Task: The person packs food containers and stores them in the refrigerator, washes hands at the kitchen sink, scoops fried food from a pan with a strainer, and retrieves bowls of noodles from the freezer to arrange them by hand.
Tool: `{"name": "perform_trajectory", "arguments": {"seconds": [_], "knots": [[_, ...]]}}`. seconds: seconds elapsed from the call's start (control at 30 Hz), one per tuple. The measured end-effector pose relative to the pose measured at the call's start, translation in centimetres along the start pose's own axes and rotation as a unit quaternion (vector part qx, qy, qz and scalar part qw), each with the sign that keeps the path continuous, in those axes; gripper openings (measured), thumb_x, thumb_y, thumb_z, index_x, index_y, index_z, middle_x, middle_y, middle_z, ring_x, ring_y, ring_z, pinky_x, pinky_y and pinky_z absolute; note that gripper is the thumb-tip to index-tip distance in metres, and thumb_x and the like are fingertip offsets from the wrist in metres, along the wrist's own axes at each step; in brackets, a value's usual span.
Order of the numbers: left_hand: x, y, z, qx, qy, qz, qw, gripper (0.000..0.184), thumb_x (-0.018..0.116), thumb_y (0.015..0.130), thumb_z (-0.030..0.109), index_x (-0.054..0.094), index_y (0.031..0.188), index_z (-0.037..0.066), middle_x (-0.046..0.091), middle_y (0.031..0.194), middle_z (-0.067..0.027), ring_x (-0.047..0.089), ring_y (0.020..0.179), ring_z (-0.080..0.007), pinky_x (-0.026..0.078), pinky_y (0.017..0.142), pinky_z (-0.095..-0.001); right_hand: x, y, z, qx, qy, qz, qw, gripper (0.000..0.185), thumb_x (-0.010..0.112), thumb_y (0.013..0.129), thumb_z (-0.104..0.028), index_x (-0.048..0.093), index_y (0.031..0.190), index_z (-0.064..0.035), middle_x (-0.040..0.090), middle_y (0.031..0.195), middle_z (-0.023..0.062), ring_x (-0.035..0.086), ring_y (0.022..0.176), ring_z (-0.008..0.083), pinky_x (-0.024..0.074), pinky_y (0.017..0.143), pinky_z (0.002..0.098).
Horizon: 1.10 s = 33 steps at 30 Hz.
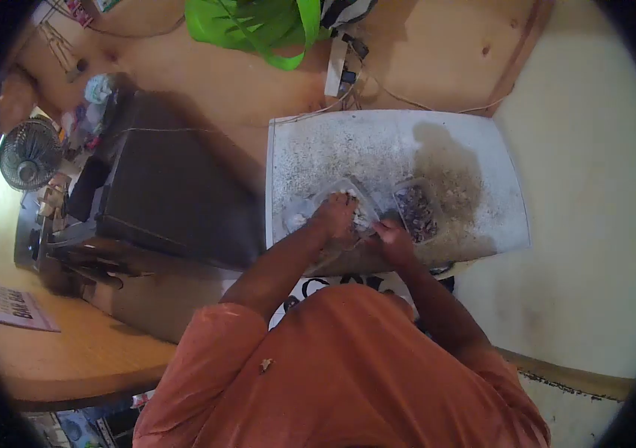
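Note:
A clear plastic container with small whitish pieces in it sits on the white, speckled tabletop. My left hand reaches down into it, fingers bent together among the whitish pieces; what they hold is hidden. At the container's near right corner is my right hand, thumb and fingers closed on its edge. Just to the right stands a second clear container, filled with dark purplish pieces. Left of my left hand lies a crumpled clear plastic bag with something pale in it.
The white tabletop is strewn with dark specks. Behind it are a power strip with cables and a bright green bag. A big dark box-shaped object stands left, with a fan beyond it. A wooden counter curves at lower left.

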<state>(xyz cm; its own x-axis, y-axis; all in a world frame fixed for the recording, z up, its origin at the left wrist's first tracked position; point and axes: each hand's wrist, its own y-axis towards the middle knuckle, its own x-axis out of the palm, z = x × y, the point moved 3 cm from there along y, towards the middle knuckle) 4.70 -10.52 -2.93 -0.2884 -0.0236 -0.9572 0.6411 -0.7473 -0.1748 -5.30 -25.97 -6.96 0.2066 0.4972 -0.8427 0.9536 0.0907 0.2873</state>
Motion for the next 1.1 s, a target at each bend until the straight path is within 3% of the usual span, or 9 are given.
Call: {"name": "perform_trajectory", "arguments": {"seconds": [0.13,0.2,0.27,0.4,0.5,0.73,0.8,0.9,1.1], "knots": [[0.0,0.0,-0.3,0.010,-0.008,-0.002,1.000,0.098,0.082,0.045,0.036,0.039,0.127,0.004,0.045,0.119,-0.0261,0.044,0.111,-0.0439,0.040,0.093,-0.0516,-0.5,-0.1,-0.5,0.028,0.012,-0.023,0.999,0.061,0.059,0.073,-0.057,0.062,0.107,-0.0065,0.058,0.092,0.0137,0.060,0.083,0.0330,0.0486,0.070,0.0414],[0.6,0.2,-0.5,0.017,-0.023,-0.018,0.999,0.097,0.082,0.046,0.035,0.039,0.127,0.004,0.046,0.118,-0.0262,0.043,0.112,-0.0438,0.040,0.093,-0.0514,-0.6,0.1,-0.7,0.003,-0.021,0.006,1.000,0.056,0.063,0.072,-0.052,0.063,0.104,-0.0069,0.058,0.093,0.0138,0.060,0.084,0.0328,0.0484,0.070,0.0421],[2.6,0.3,-1.5,0.045,-0.018,0.063,0.997,0.093,0.081,0.049,0.034,0.039,0.127,0.003,0.047,0.117,-0.0254,0.044,0.112,-0.0426,0.039,0.094,-0.0500,-0.8,0.4,-1.0,0.018,-0.006,-0.014,1.000,0.053,0.066,0.071,-0.049,0.063,0.104,-0.0072,0.059,0.093,0.0138,0.060,0.084,0.0327,0.0484,0.070,0.0422],[1.3,0.0,-0.5,0.035,-0.007,0.036,0.999,0.090,0.080,0.051,0.031,0.038,0.126,0.002,0.047,0.117,-0.0244,0.045,0.111,-0.0419,0.038,0.096,-0.0488,-0.6,0.4,-1.0,0.036,-0.009,-0.022,0.999,0.050,0.070,0.068,-0.040,0.063,0.105,-0.0077,0.059,0.095,0.0146,0.060,0.086,0.0327,0.0485,0.072,0.0413],[-0.3,-0.8,0.4,-0.020,-0.017,-0.017,1.000,0.082,0.076,0.057,0.039,0.044,0.123,0.001,0.047,0.119,-0.0229,0.044,0.115,-0.0395,0.040,0.094,-0.0466,0.0,0.5,-0.5,0.054,0.001,-0.058,0.997,0.050,0.069,0.069,-0.041,0.063,0.105,-0.0076,0.059,0.098,0.0161,0.060,0.086,0.0329,0.0485,0.073,0.0400],[1.5,0.5,-1.7,0.031,-0.075,0.006,0.997,0.082,0.080,0.051,0.027,0.043,0.120,0.001,0.049,0.118,-0.0227,0.047,0.111,-0.0398,0.039,0.095,-0.0448,-0.2,-0.1,-0.8,0.010,-0.007,0.006,1.000,0.052,0.067,0.072,-0.045,0.062,0.107,-0.0079,0.059,0.101,0.0161,0.060,0.088,0.0330,0.0483,0.075,0.0398],[3.0,1.5,-2.7,0.047,-0.088,-0.001,0.995,0.080,0.080,0.051,0.026,0.044,0.118,0.001,0.050,0.117,-0.0220,0.047,0.111,-0.0390,0.040,0.095,-0.0439,-0.5,0.0,-1.1,0.058,0.035,-0.054,0.996,0.054,0.067,0.071,-0.048,0.062,0.108,-0.0085,0.059,0.102,0.0152,0.059,0.091,0.0334,0.0480,0.076,0.0405],[4.7,1.6,-2.6,0.055,-0.046,0.052,0.996,0.076,0.083,0.048,0.026,0.050,0.112,0.002,0.052,0.113,-0.0209,0.050,0.109,-0.0355,0.043,0.093,-0.0400,-0.4,-0.1,-1.4,0.057,0.030,-0.021,0.998,0.054,0.067,0.071,-0.048,0.062,0.108,-0.0085,0.060,0.102,0.0151,0.059,0.092,0.0331,0.0485,0.075,0.0407],[0.8,-0.5,-0.7,-0.017,-0.085,0.022,0.996,0.059,0.081,0.051,0.023,0.052,0.099,0.005,0.055,0.105,-0.0183,0.053,0.102,-0.0353,0.046,0.085,-0.0407,-0.4,0.1,-1.3,0.038,-0.026,-0.035,0.998,0.054,0.068,0.070,-0.046,0.062,0.107,-0.0078,0.059,0.106,0.0154,0.060,0.094,0.0327,0.0491,0.076,0.0409]]}}
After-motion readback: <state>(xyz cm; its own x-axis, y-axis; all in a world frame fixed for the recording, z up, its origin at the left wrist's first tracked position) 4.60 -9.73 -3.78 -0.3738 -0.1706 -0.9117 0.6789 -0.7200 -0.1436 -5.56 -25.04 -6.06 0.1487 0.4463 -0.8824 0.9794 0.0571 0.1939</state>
